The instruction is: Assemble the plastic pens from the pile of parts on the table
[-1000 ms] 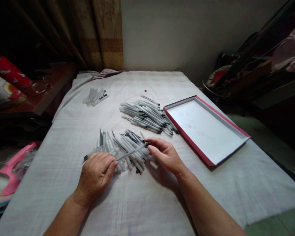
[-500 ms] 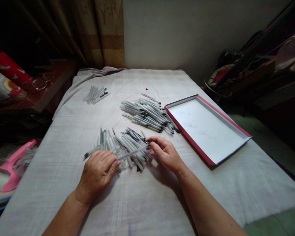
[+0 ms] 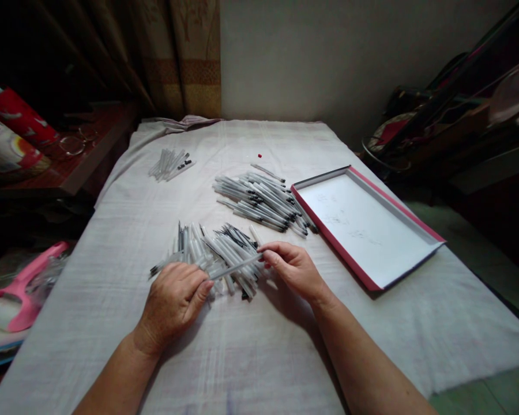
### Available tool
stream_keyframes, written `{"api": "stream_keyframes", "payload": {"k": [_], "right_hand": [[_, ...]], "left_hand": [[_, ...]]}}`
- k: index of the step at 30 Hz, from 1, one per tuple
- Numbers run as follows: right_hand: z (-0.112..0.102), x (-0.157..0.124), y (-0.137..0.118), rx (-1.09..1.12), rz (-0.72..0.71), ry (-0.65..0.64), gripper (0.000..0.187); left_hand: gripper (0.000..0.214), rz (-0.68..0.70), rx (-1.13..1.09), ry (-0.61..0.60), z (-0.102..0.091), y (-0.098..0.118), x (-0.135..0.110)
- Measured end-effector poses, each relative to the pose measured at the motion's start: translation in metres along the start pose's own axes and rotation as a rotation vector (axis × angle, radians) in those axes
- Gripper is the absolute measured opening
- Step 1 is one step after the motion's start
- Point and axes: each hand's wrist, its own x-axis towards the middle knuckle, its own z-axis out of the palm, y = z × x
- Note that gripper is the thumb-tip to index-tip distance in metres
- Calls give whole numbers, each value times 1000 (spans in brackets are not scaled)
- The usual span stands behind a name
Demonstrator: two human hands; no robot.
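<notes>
My left hand (image 3: 175, 297) is closed around one end of a clear pen (image 3: 236, 267). The pinched thumb and fingers of my right hand (image 3: 292, 268) hold its other end, so the pen slants between the two hands. Just beneath lies a loose pile of clear pen barrels (image 3: 225, 251), mixed with thin dark-tipped refills (image 3: 236, 235). My left hand covers part of this pile. Farther back is a heap of pens with dark ends (image 3: 263, 202). A smaller group of clear pen parts (image 3: 168, 164) rests at the back left, with small black pieces (image 3: 184, 164) beside it.
A shallow box lid (image 3: 363, 225) with a white inside and red edges lies to the right. A tiny red piece (image 3: 260, 155) sits near the back of the cloth-covered table (image 3: 259, 357). Eyeglasses (image 3: 73, 144) and a pink-handled object (image 3: 26, 288) are off to the left.
Both hands keep their hold on the pen in nearly the same place. The whole view has shifted very slightly.
</notes>
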Motion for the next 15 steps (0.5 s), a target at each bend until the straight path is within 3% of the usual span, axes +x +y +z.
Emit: {"api": "stream_keyframes", "payload": {"k": [10, 15], "right_hand": [[-4, 0, -9, -108, -293, 44, 5], [-13, 5, -1, -72, -221, 245, 12]], "left_hand": [[40, -18, -70, 0, -8, -1, 5], [43, -96, -82, 15, -12, -9, 1]]}}
